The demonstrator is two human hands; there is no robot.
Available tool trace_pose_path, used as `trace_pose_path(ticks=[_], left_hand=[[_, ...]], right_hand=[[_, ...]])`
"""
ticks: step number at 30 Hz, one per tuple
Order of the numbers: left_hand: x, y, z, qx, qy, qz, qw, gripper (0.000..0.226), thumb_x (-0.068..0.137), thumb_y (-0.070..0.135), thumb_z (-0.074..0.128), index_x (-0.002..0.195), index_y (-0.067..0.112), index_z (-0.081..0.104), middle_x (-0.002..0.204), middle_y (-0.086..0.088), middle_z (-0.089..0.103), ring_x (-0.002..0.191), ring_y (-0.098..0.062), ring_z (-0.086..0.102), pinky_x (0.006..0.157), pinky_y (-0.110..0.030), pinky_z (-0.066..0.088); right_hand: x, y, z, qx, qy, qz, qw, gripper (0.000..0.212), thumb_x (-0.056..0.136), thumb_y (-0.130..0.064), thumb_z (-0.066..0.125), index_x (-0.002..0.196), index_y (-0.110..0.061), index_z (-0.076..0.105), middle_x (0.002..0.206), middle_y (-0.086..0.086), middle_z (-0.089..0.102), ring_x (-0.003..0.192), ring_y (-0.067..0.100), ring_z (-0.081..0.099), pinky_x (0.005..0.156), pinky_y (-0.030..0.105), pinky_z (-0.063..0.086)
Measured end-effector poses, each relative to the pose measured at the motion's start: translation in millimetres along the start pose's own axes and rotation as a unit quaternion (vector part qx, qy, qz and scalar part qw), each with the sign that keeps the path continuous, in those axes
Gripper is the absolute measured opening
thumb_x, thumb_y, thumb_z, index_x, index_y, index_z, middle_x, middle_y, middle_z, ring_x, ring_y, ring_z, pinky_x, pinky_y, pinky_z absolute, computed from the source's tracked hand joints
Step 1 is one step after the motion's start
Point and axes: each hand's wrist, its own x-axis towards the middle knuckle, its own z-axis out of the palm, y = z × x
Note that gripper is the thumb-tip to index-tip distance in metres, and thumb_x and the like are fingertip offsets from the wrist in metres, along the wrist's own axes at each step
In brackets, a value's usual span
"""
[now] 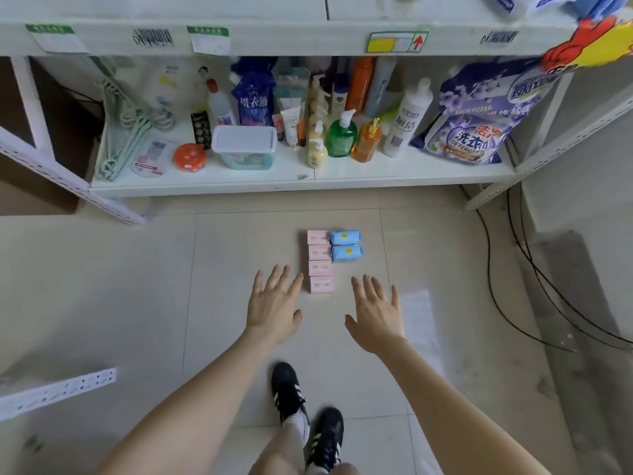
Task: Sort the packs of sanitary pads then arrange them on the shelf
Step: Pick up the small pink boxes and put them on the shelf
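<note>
Sanitary pad packs [319, 252] lie on the floor between the hands and the shelf [239, 187], which stands well beyond the fingertips and is crowded with bottles. Four pink packs [320, 268] form a column, its near end between the hands. Two blue packs [346, 252] touch the column's far right side. The left hand [274, 305] and right hand [376, 311] hover apart, fingers spread, holding nothing.

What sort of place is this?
Probably a small shop or stockroom: the white metal shelf bears green-topped paper labels and a black barcode sticker on its edge, and a purple plastic detergent bag and green pump soap bottle stand on its lower deck.
</note>
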Motion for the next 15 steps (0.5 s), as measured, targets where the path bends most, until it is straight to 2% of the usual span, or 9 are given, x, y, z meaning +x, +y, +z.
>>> trace_pose_path(ticks=[15], left_hand=[[216.9,-38.5,227.4,-0.016,-0.055,0.031,0.998,0.074,0.094,0.043,0.048,0.154,0.025,0.008,0.162,-0.001,0.009,0.149,-0.02,0.008,0.119,-0.048,0.004]], right_hand=[[211.3,37.2,225.2,0.064,-0.062,-0.006,0.996,0.084,0.092,-0.048,0.051,0.154,-0.022,0.001,0.163,0.002,0.005,0.149,0.019,0.007,0.118,0.047,0.009]])
